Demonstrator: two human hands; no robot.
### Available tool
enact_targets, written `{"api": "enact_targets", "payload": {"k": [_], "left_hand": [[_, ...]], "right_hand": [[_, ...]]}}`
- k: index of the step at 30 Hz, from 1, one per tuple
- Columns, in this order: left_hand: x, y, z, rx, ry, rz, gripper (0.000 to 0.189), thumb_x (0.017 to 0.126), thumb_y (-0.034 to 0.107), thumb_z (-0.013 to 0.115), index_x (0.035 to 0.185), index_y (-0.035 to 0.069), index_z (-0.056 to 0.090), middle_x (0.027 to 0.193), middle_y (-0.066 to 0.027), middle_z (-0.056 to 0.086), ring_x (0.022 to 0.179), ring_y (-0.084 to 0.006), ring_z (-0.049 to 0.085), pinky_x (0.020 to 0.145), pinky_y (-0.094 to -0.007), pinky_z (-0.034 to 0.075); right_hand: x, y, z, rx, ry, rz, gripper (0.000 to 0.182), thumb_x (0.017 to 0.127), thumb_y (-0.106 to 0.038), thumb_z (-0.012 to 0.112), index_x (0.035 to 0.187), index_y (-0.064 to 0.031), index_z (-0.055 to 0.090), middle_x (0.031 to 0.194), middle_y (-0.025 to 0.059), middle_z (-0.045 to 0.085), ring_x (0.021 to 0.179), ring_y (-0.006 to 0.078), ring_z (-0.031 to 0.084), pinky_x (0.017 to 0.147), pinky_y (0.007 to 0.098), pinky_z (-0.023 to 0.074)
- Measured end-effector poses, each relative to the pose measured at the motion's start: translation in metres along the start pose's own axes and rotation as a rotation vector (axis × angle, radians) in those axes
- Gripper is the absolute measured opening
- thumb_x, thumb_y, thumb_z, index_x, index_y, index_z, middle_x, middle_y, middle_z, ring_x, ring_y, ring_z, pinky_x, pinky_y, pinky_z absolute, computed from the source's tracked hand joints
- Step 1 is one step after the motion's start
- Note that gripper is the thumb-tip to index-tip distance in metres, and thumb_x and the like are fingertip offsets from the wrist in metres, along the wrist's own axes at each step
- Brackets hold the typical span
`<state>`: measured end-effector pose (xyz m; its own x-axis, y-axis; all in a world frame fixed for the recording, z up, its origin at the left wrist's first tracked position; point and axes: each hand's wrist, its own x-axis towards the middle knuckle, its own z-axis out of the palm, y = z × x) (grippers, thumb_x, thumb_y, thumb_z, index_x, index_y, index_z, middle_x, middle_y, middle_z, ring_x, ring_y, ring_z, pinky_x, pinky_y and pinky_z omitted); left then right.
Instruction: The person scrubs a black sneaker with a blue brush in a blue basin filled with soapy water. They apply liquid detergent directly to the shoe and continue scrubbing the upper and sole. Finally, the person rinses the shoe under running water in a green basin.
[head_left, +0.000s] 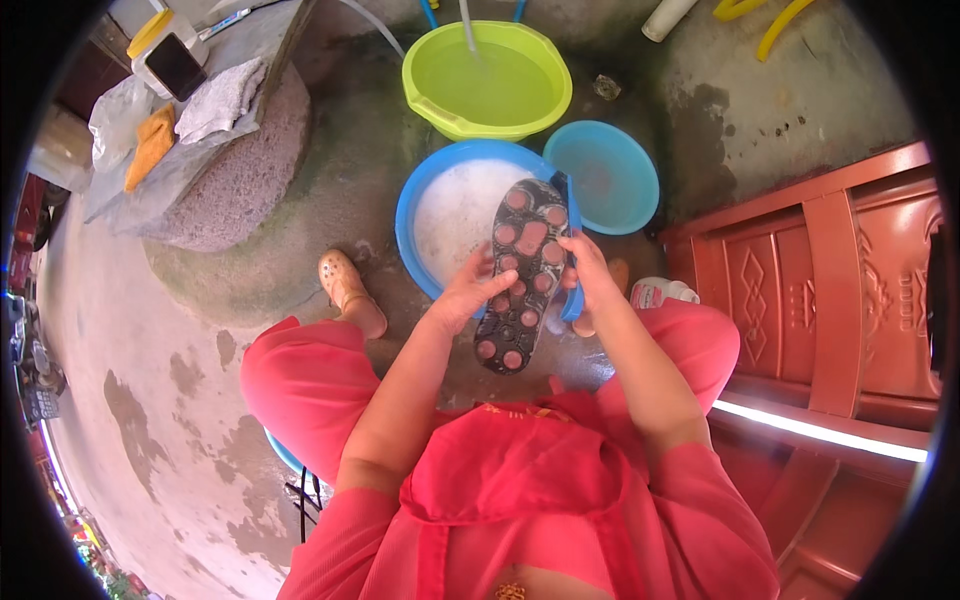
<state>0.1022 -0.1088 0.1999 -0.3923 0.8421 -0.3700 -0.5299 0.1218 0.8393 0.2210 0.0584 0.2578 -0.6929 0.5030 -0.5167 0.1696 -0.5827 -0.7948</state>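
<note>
A black shoe sole with pink round pads is held upright at a slant over the near right rim of a blue basin. My left hand grips its left edge, the thumb lying across the pads and the fingers partly hidden behind. At the sole's right edge, my right hand closes around a long blue object, seen edge-on, apparently a brush. The right thumb touches the edge of the sole. White suds fill the basin.
Beyond stands a lime-green basin of water with a hose over it. A smaller teal basin sits right. A white bottle stands by my right knee, near red panels. A stone slab holds cloths and a phone.
</note>
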Motion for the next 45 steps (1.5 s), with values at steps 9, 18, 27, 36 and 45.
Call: {"api": "enact_targets", "payload": {"k": [9, 18, 27, 36, 45], "left_hand": [[-0.017, 0.027, 0.007, -0.477, -0.022, 0.012, 0.057, 0.073, -0.004, 0.062, 0.123, 0.01, 0.041, 0.108, -0.0083, 0.058, 0.098, -0.0225, 0.059, 0.08, -0.0375, 0.053], [-0.011, -0.004, 0.021, -0.375, -0.038, -0.093, 0.065, 0.065, -0.014, 0.055, 0.124, 0.011, 0.043, 0.092, -0.0062, 0.057, 0.076, -0.0187, 0.057, 0.066, -0.0291, 0.05], [-0.002, -0.02, -0.01, -0.321, 0.145, -0.14, 0.061, 0.067, -0.017, 0.053, 0.12, 0.011, 0.042, 0.099, -0.0121, 0.057, 0.087, -0.0256, 0.06, 0.075, -0.0374, 0.053], [-0.002, -0.018, -0.011, -0.367, 0.152, -0.167, 0.067, 0.065, -0.014, 0.054, 0.125, 0.014, 0.043, 0.093, -0.0069, 0.058, 0.082, -0.0198, 0.059, 0.068, -0.0295, 0.049], [-0.001, -0.02, -0.006, -0.343, 0.134, -0.174, 0.066, 0.065, -0.015, 0.054, 0.124, 0.012, 0.042, 0.095, -0.0075, 0.058, 0.081, -0.0191, 0.057, 0.069, -0.0305, 0.049]], "right_hand": [[-0.002, 0.012, -0.027, -0.983, 0.063, -0.432, 0.052, 0.09, -0.025, 0.055, 0.138, -0.0127, 0.038, 0.113, 0.0195, 0.06, 0.089, 0.0343, 0.063, 0.078, 0.0394, 0.0489], [0.004, 0.016, 0.03, -1.399, 0.063, -0.366, 0.04, 0.093, -0.022, 0.045, 0.132, -0.0172, 0.043, 0.085, 0.0208, 0.063, 0.078, 0.0386, 0.061, 0.067, 0.046, 0.0479], [-0.035, 0.06, 0.026, -1.324, -0.007, -0.393, 0.038, 0.092, -0.02, 0.048, 0.129, -0.0157, 0.049, 0.083, 0.0239, 0.062, 0.077, 0.0407, 0.061, 0.068, 0.0457, 0.0479], [-0.05, 0.056, 0.026, -1.508, -0.214, -0.384, 0.041, 0.093, -0.022, 0.048, 0.134, -0.02, 0.043, 0.089, 0.0194, 0.064, 0.078, 0.036, 0.062, 0.068, 0.0446, 0.0483], [-0.019, 0.046, 0.015, -1.401, -0.187, -0.433, 0.039, 0.092, -0.022, 0.046, 0.131, -0.0191, 0.044, 0.081, 0.0209, 0.063, 0.075, 0.0381, 0.061, 0.063, 0.0468, 0.0471]]}}
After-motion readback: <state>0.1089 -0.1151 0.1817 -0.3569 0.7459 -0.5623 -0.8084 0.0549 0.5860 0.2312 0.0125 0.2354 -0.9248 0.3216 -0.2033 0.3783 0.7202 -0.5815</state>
